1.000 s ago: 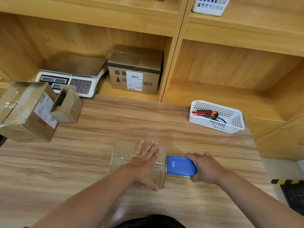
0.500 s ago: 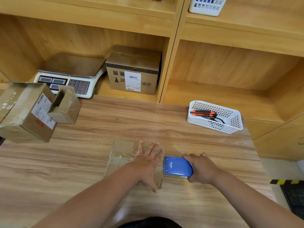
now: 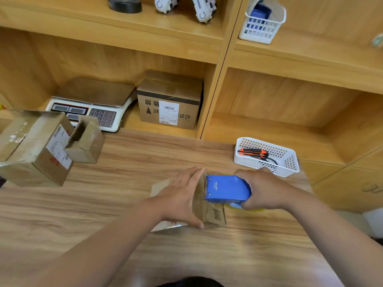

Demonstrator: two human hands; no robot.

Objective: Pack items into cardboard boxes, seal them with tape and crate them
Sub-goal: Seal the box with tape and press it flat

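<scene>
small cardboard box [image 3: 209, 212] sits mid-table [image 3: 103, 204], close in front of person. looks tipped a bit, right end face showing. left hand [image 3: 178, 195] lies flat on top, fingers straight, thumb down the near edge: pressing, not wrapped round. right hand [image 3: 267, 189] clenched round handle of blue tape dispenser [image 3: 227, 188], whose front end meets box's right top edge.

step, as i read it: laying or cutting tape at the seam. sealing underway, crating not yet. cannot tell if tape is cut.

handling est.: box small, prob. light, so likely slides on smooth wood unless pinned. thin card, walls prob. give if squeezed. top looks glossy w/ tape, may be slippery. best hold: palm on lid beside seam, or across two opp. side faces to lift. dispenser rigid, blade end sharp, keep fingers clear.
</scene>
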